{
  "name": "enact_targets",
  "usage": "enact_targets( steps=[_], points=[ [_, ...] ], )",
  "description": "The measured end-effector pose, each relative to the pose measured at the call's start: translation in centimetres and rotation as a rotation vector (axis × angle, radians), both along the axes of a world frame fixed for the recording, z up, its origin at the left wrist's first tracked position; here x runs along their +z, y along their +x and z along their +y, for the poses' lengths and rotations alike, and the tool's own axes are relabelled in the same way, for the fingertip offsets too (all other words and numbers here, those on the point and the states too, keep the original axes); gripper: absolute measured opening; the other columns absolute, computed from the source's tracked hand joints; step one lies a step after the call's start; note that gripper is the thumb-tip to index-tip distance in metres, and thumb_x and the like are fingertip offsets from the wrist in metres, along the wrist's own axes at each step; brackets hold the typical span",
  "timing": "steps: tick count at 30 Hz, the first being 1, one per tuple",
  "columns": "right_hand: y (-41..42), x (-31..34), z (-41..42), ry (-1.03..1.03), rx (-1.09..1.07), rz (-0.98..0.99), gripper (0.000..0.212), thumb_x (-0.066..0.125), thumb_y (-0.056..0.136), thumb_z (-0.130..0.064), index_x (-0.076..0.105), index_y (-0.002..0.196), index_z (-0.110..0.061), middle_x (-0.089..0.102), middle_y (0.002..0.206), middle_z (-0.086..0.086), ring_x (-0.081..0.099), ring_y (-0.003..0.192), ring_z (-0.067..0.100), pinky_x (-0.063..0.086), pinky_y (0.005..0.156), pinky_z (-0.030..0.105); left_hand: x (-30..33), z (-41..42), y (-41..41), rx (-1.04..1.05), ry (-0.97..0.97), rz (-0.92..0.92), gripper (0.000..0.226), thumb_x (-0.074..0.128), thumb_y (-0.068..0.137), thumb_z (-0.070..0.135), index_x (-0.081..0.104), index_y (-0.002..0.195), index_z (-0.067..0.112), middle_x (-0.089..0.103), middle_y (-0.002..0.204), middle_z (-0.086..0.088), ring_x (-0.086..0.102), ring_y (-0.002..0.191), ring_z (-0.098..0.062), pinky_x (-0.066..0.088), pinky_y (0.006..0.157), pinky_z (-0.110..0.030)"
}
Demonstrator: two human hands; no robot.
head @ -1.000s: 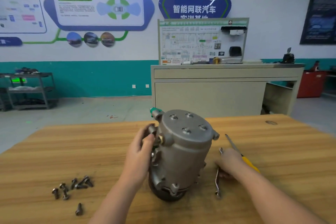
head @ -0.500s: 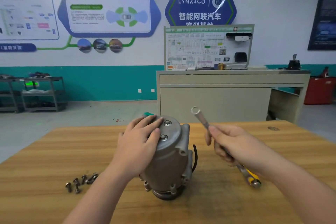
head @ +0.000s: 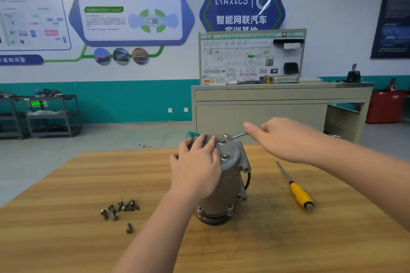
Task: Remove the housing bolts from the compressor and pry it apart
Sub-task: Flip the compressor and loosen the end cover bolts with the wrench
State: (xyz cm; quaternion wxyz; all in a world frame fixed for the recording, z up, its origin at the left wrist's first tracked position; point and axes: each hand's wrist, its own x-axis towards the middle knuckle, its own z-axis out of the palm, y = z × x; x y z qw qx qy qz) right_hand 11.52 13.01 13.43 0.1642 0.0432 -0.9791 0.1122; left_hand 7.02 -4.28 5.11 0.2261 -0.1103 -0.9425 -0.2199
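Standing upright on the table, the heavy, rigid metal compressor is steadied from above by the flat, open left hand, while the right hand grips a wrench over a top bolt.

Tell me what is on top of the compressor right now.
The left hand lies flat on the compressor top, covering its left part. Two housing bolts show beside it. The wrench held by the right hand reaches the far edge; its end is hard to see.

The right hand has swung the wrench down onto the compressor top, uncovering the screwdriver.
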Motion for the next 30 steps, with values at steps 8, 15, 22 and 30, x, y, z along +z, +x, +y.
enact_targets(
  steps=[8,15,22,30],
  points=[
    [-0.4,-1.5,-0.3,0.025,-0.021,-0.085,0.051,0.039,0.099,-0.052,0.057,0.066,-0.018,0.053,0.060,0.002,0.050,0.060,0.013,0.032,0.051,0.025,-0.2,1.8,1.5,0.142,-0.110,0.044,0.060,0.020,0.097,0.052,0.023,0.152,0.028,0.023,0.159,0.000,0.013,0.141,-0.037,0.018,0.109,-0.051],
    [-0.1,-0.3,-1.3,0.037,-0.132,-0.242,0.052,0.037,0.101,-0.046,0.052,0.065,-0.012,0.043,0.056,0.001,0.037,0.044,0.013,0.027,0.039,0.020,-0.3,2.5,1.9,0.204,-0.268,0.103,0.092,0.021,0.082,0.082,0.026,0.150,0.021,0.033,0.152,-0.010,0.026,0.128,-0.040,0.027,0.100,-0.050],
    [-0.4,-3.4,-3.0,0.007,-0.376,0.097,0.038,0.036,0.097,-0.034,0.056,0.071,-0.015,0.054,0.077,0.008,0.050,0.074,0.027,0.033,0.056,0.027,-0.5,3.1,1.9,0.199,-0.177,0.064,0.088,0.028,0.078,0.083,0.032,0.147,0.029,0.030,0.156,-0.004,0.009,0.143,-0.043,0.014,0.107,-0.067],
    [-4.8,-4.9,1.9,0.182,-0.016,0.366,0.049,0.034,0.092,-0.043,0.049,0.053,-0.017,0.048,0.054,0.001,0.056,0.066,0.029,0.028,0.052,0.030,-0.2,1.1,0.2,-0.052,-0.234,0.123,0.091,0.032,0.071,0.084,0.035,0.147,0.034,0.033,0.154,0.014,0.011,0.148,-0.031,0.040,0.103,-0.046]
  ],
)
